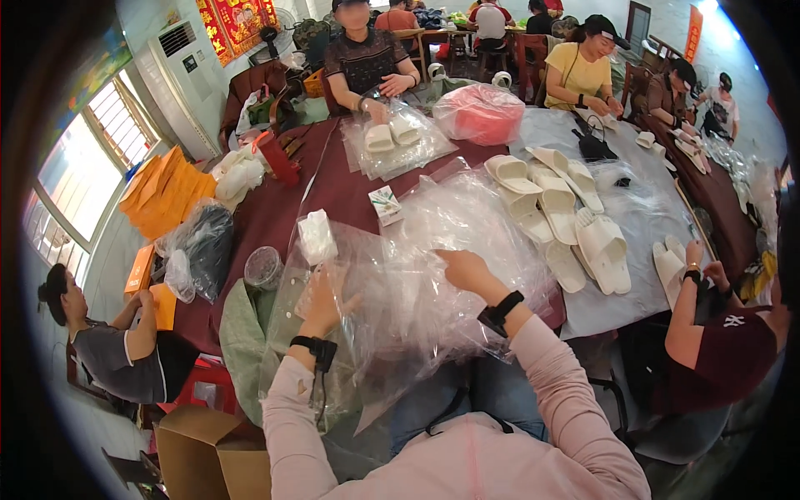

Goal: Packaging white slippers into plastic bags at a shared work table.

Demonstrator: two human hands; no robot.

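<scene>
A loose pile of clear plastic bags (450, 233) covers the table in front of me. My left hand (327, 298) shows through the film of one clear bag (287, 333), its fingers apart; whether it is inside the bag or under it, I cannot tell. On the pile, my right hand (468, 271) is closed at the film, index finger pointing left and the other fingers curled. Just beyond my left hand lie a white tissue pack (317, 237) and a small white-and-green box (385, 205). Cream slippers (602, 250) are heaped right of the bags.
A clear round tub (263, 267) stands left of my left hand. Farther back are a red bundle in plastic (483, 115) and bagged slippers (392, 137) under a co-worker's hands. Orange packets (165, 196) are stacked far left. A cardboard box (208, 450) sits below the table edge.
</scene>
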